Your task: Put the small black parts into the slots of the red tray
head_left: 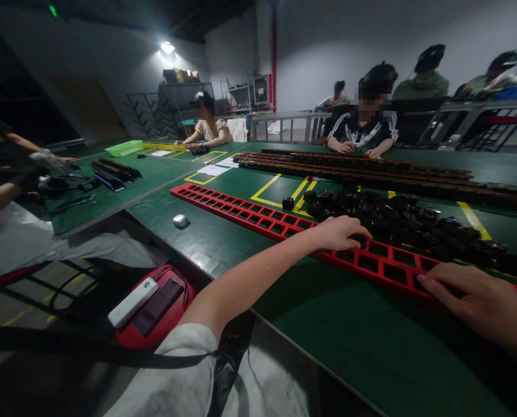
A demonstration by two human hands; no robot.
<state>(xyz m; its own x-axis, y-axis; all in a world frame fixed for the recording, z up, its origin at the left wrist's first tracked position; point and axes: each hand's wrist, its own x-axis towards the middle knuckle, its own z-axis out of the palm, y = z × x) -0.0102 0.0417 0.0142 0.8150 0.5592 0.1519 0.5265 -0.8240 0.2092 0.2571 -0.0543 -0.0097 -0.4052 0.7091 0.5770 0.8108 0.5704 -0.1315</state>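
Near the front edge of a green desk [323, 324], a red gridded frame [373, 275] is lying beside heaped black parts [397, 221]. A loosely curled left hand [334, 233] and a spread right hand [479, 295] are resting on it, the view not showing whether either grip is holding; steadying is seemingly under way, the next move likely calling for keeping it aligned.

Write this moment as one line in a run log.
left hand: at red grid frame | right hand: thumb at same frame | beyond frame: black parts, heaped | green table: underneath
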